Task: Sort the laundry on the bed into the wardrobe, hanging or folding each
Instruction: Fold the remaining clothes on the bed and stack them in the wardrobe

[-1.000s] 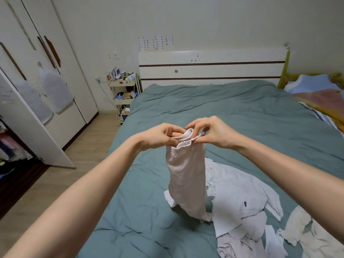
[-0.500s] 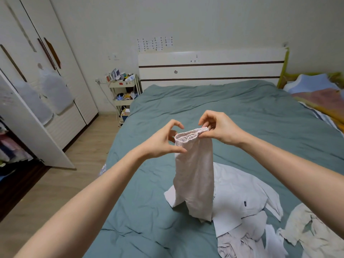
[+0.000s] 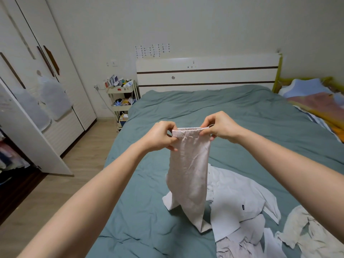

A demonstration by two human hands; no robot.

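Observation:
A pale pink pair of trousers hangs by its elastic waistband over the teal bed. My left hand pinches the waistband's left end and my right hand pinches its right end, so the band is stretched flat between them. The legs hang down and their hems touch the bed. Under and to the right lies a white shirt, with a pink striped garment and a cream garment near the bed's front right. The white wardrobe stands at the left with one door swung open.
A small white trolley full of clutter stands between wardrobe and headboard. Wooden floor runs along the bed's left side. Colourful bedding lies at the far right. Clothes show inside the open wardrobe at the left edge.
My hands have moved apart along the waistband, from bunched together to spread wide. The trousers now hang flatter and slightly higher.

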